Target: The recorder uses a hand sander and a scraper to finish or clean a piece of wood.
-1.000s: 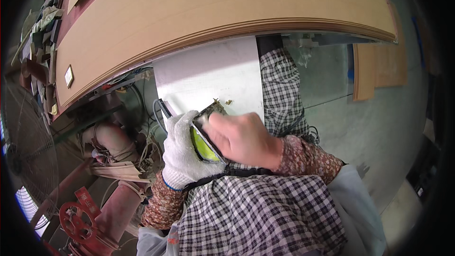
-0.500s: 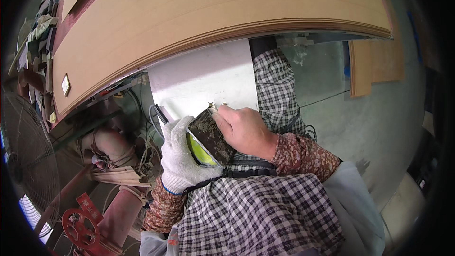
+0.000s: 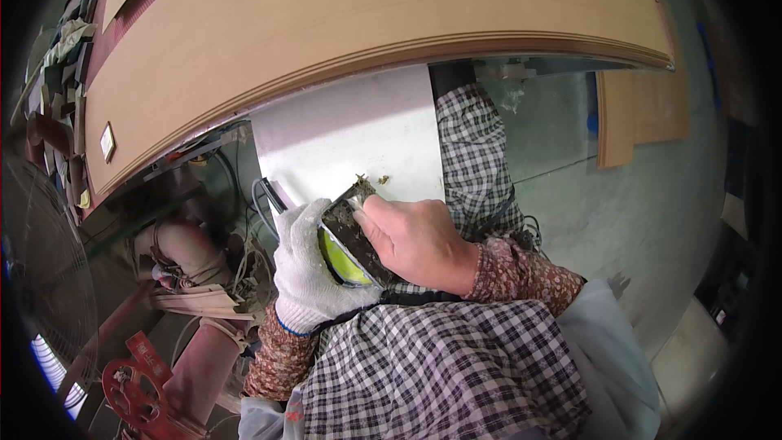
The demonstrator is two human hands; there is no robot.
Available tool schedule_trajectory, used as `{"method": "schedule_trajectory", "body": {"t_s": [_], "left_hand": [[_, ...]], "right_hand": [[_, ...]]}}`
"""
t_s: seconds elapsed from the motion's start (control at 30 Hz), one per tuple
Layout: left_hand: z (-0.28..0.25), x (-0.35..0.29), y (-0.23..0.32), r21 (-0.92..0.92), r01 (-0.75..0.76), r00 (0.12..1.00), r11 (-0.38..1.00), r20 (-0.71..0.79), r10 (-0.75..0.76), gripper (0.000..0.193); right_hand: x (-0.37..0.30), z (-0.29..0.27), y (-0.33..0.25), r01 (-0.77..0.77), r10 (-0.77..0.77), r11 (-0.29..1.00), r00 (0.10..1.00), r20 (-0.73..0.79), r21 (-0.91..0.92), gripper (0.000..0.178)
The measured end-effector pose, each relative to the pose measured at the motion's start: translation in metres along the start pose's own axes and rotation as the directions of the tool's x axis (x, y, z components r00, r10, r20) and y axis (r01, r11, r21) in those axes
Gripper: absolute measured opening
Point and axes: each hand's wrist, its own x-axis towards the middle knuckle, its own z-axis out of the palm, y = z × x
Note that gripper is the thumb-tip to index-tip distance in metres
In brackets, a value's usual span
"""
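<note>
My left hand (image 3: 308,273), in a white knitted glove, is wrapped round a boxy block (image 3: 352,235) held tilted above my lap. The block has a dark, mottled, rough face and a bright yellow-green side; its exact kind does not show. My bare right hand (image 3: 419,243) is closed, thumb and fingers pressed against the dark face near its upper corner. Whatever is between those fingertips is too small or hidden to name. Dark ragged scraps stick up at that corner. A few brown crumbs (image 3: 384,180) lie just beyond it on a white board (image 3: 350,134).
Across the far side lies a stack of large wooden panels (image 3: 383,4). A fan (image 3: 49,253) and a red handwheel (image 3: 134,391) stand at the left, among pipes and cables. Loose brown boards (image 3: 616,118) rest on the floor at right. A checked apron (image 3: 440,367) covers my lap.
My right thumb and fingers have shifted slightly left along the block's dark face. More ragged scraps show at its upper corner. The left hand keeps its hold.
</note>
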Motion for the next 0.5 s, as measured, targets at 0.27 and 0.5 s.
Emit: {"method": "schedule_trajectory", "body": {"t_s": [0.27, 0.5], "left_hand": [[0.0, 0.002, 0.0, 0.0, -0.007, 0.999, 1.0, -0.042, 0.007, 0.103], [0.0, 0.0, -0.002, -0.002, -0.017, 1.0, 1.0, -0.005, 0.017, 0.108]], "right_hand": [[0.015, -0.003, 0.005, -0.078, 0.095, 0.955, 0.994, 0.046, -0.287, 0.022], [0.016, -0.006, 0.003, -0.03, 0.045, 0.984, 0.996, 0.08, -0.178, 0.023]]}}
